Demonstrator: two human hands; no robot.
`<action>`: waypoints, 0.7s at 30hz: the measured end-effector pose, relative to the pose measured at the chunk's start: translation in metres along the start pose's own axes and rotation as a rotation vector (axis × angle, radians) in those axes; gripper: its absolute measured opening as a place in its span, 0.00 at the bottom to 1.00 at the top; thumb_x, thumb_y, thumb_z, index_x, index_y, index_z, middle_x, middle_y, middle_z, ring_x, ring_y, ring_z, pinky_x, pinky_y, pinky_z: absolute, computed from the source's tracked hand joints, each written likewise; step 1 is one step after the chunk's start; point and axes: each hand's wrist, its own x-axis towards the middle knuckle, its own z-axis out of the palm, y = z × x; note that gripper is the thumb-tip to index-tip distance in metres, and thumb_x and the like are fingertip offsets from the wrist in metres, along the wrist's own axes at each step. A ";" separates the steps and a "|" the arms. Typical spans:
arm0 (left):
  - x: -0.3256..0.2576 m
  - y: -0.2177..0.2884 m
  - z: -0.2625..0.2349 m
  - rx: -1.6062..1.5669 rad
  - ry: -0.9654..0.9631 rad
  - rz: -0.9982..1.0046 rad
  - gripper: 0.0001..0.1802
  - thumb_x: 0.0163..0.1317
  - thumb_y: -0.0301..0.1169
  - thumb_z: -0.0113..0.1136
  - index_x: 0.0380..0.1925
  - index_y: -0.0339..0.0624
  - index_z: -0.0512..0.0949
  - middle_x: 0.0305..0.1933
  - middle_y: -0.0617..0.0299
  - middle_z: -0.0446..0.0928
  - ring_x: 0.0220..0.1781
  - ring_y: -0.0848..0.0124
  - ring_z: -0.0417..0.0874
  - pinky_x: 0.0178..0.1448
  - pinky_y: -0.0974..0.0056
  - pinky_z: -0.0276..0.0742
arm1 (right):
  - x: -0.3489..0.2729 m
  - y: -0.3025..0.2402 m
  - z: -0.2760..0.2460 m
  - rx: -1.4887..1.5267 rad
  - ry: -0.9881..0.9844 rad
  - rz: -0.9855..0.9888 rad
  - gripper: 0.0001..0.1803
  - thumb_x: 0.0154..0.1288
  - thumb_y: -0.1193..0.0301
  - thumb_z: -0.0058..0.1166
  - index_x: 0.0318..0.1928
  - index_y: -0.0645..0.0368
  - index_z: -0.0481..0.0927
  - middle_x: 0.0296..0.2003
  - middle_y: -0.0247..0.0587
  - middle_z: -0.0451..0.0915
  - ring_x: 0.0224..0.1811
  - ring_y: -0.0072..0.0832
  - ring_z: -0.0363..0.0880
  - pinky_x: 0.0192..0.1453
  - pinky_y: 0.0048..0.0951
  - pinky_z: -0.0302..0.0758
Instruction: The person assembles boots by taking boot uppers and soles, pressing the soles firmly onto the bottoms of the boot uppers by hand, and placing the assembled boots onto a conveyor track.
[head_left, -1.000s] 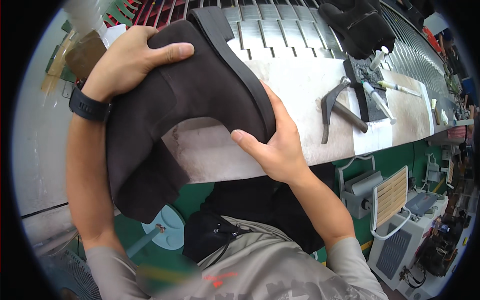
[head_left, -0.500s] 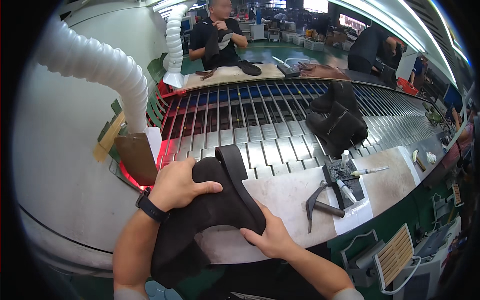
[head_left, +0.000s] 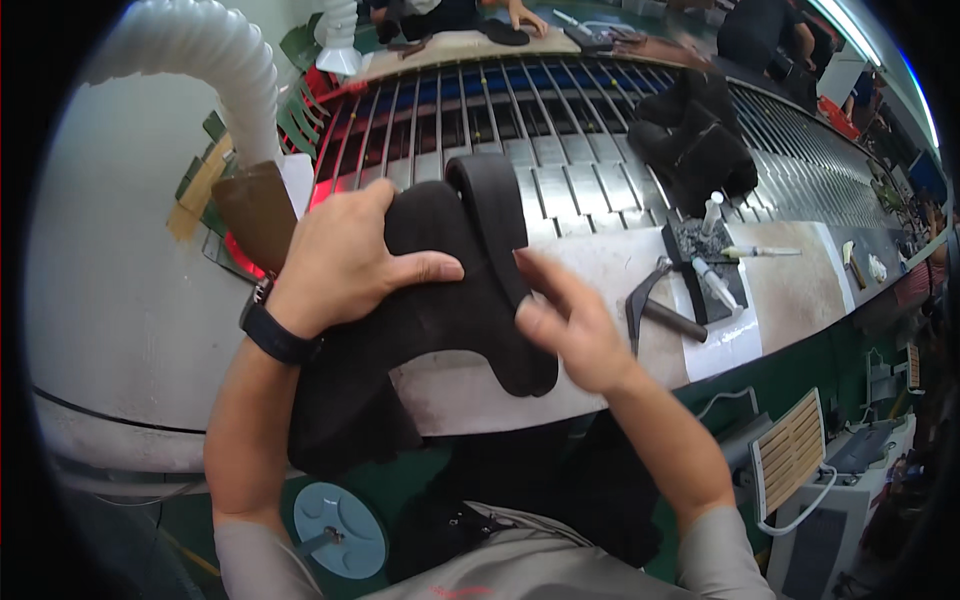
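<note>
A dark suede-like boot [head_left: 430, 310] lies on its side in front of me, its shaft toward the lower left and its toe at the lower right. Its thick black sole [head_left: 497, 215] faces right, heel end at the top. My left hand [head_left: 345, 250] grips the heel part, the thumb stretched across the boot's side. Beside the sole, my right hand [head_left: 585, 325] has thumb and fingers apart with nothing between them. Its fingertips are close to the sole's edge; whether they touch it I cannot tell.
A hammer [head_left: 655, 308] lies right of my right hand, by a black block [head_left: 690, 240] with syringes [head_left: 715, 283]. More dark boots [head_left: 695, 145] stand on the metal slatted conveyor [head_left: 580, 195]. A white hose [head_left: 225, 60] hangs at left; a blue round stool [head_left: 340, 530] stands below.
My right hand has let go of the boot's toe and opened beside the sole. My left hand keeps its grip. The view has tilted down; the person across now shows only partly, a hand near a sole.
</note>
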 end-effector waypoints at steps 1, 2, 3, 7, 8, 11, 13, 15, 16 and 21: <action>0.000 0.001 0.001 -0.034 0.018 0.038 0.46 0.46 0.67 0.84 0.34 0.29 0.79 0.33 0.39 0.84 0.40 0.41 0.88 0.46 0.45 0.83 | 0.021 -0.002 -0.005 0.180 0.017 -0.034 0.44 0.77 0.56 0.67 0.79 0.74 0.65 0.72 0.56 0.75 0.76 0.37 0.74 0.81 0.41 0.68; 0.002 0.009 -0.005 -0.044 -0.060 0.001 0.41 0.47 0.57 0.88 0.41 0.30 0.79 0.36 0.40 0.83 0.41 0.42 0.86 0.47 0.49 0.81 | 0.036 -0.028 -0.008 0.316 0.018 -0.023 0.40 0.81 0.53 0.61 0.78 0.72 0.68 0.69 0.48 0.77 0.71 0.33 0.75 0.78 0.42 0.70; 0.000 0.011 -0.008 -0.024 -0.040 0.022 0.41 0.46 0.56 0.88 0.42 0.30 0.80 0.36 0.40 0.83 0.42 0.43 0.86 0.47 0.49 0.80 | 0.056 -0.037 -0.005 0.330 0.092 0.018 0.40 0.82 0.48 0.56 0.77 0.69 0.70 0.62 0.41 0.80 0.67 0.28 0.75 0.74 0.37 0.71; 0.000 0.023 -0.004 0.038 0.047 0.181 0.41 0.45 0.54 0.89 0.46 0.31 0.81 0.36 0.41 0.82 0.42 0.44 0.86 0.48 0.50 0.80 | 0.099 -0.071 -0.002 0.306 0.150 -0.023 0.26 0.85 0.55 0.52 0.65 0.64 0.80 0.54 0.43 0.86 0.55 0.25 0.85 0.62 0.35 0.81; -0.002 0.024 -0.005 0.029 0.032 0.171 0.41 0.45 0.54 0.89 0.46 0.31 0.81 0.36 0.41 0.82 0.42 0.44 0.86 0.48 0.50 0.80 | 0.098 -0.078 0.000 0.319 0.122 0.118 0.26 0.83 0.52 0.55 0.61 0.65 0.82 0.52 0.40 0.86 0.54 0.23 0.83 0.61 0.36 0.79; -0.004 0.020 -0.002 -0.010 0.015 0.145 0.40 0.45 0.50 0.89 0.47 0.30 0.80 0.36 0.43 0.81 0.41 0.46 0.85 0.49 0.52 0.80 | 0.087 -0.061 0.006 0.509 0.202 0.015 0.20 0.86 0.59 0.52 0.56 0.66 0.84 0.46 0.44 0.89 0.43 0.27 0.87 0.52 0.31 0.83; -0.002 0.020 -0.003 -0.035 -0.009 0.124 0.41 0.45 0.50 0.89 0.47 0.30 0.80 0.36 0.43 0.81 0.41 0.47 0.84 0.49 0.52 0.80 | 0.089 -0.034 0.004 0.625 0.390 -0.190 0.18 0.86 0.63 0.49 0.53 0.67 0.82 0.46 0.54 0.88 0.45 0.40 0.91 0.53 0.40 0.90; -0.003 0.017 0.000 -0.061 0.016 0.150 0.42 0.44 0.50 0.90 0.48 0.29 0.80 0.37 0.44 0.81 0.40 0.49 0.83 0.50 0.53 0.80 | 0.083 -0.029 0.004 0.776 0.439 -0.213 0.16 0.84 0.65 0.49 0.52 0.67 0.82 0.45 0.54 0.88 0.46 0.42 0.91 0.53 0.40 0.90; -0.004 0.016 0.002 -0.062 0.010 0.144 0.42 0.44 0.50 0.90 0.48 0.29 0.80 0.37 0.44 0.81 0.40 0.49 0.83 0.50 0.53 0.80 | 0.082 -0.025 0.004 0.842 0.450 -0.223 0.16 0.84 0.65 0.50 0.52 0.67 0.82 0.44 0.54 0.88 0.45 0.42 0.91 0.53 0.40 0.90; -0.001 0.023 -0.001 -0.087 -0.047 0.054 0.43 0.44 0.51 0.90 0.48 0.29 0.80 0.37 0.43 0.81 0.40 0.49 0.84 0.50 0.53 0.79 | 0.082 -0.034 0.009 0.627 0.478 -0.232 0.16 0.85 0.65 0.51 0.52 0.66 0.84 0.43 0.48 0.89 0.42 0.32 0.89 0.50 0.32 0.86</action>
